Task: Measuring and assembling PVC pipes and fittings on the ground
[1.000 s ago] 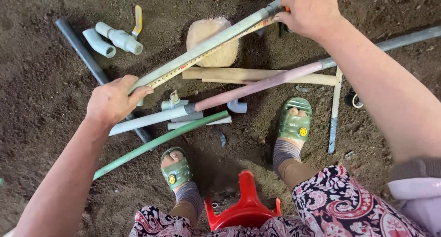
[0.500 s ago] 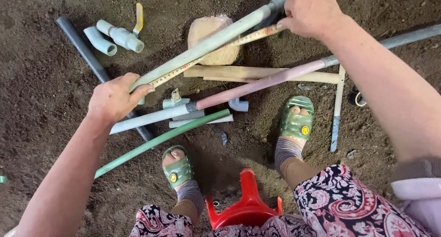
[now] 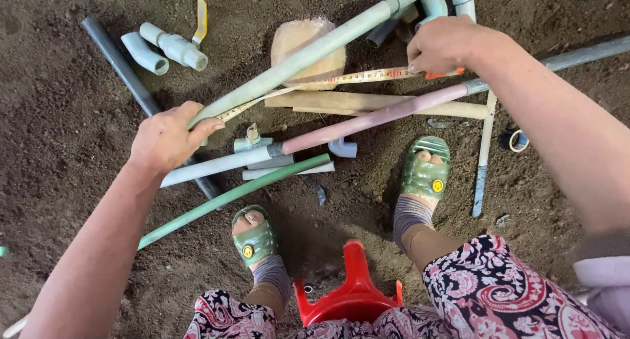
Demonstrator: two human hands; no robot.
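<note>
Right hand (image 3: 446,45) lower now, fingers clamped on yellow tape measure (image 3: 367,76) along pale pipe (image 3: 308,53)

Your left hand (image 3: 167,139) covers the near end of the grey-green pipe (image 3: 298,60) and the start of the measuring tape (image 3: 308,86), so you cannot tell how the tape is pinned there. Your right hand (image 3: 446,45) hides most of the tape's orange case (image 3: 445,72). The pipe's far fittings run off the top edge. The long grey pipe (image 3: 584,53) leaves the frame at the right. Your legs hide most of the red stool (image 3: 348,293).
</note>
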